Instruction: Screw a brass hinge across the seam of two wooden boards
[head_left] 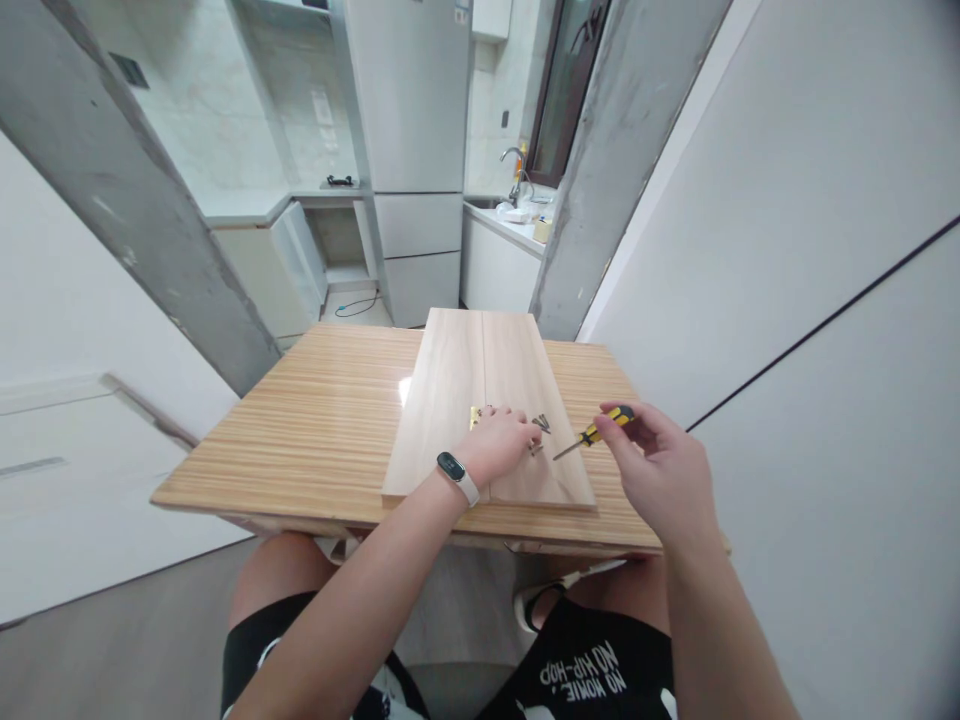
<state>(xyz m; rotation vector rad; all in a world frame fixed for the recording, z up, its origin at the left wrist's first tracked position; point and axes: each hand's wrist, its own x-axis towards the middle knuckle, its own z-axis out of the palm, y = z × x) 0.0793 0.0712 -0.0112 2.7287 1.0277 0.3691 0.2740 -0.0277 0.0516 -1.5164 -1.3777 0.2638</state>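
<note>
The table (322,420) bears 2 boards (454,370); left hand (504,442) by screws (541,425), grip unclear; right hand (664,470) grasps a screwdriver (594,433).

At twelve o'clock I see a silvery fridge (416,110); at one, a dark-framed window (570,90) with a curved faucet (514,153) just beside it. A pale counter (244,208) sits at ten, beyond a rough grey wall edge (112,190). At two a white wall (810,150) rises, crossed by a dark seam (825,323) at three. On my feed a glossy wood-grain table (322,420) spans eight to four, above grey floor (142,650).
</note>
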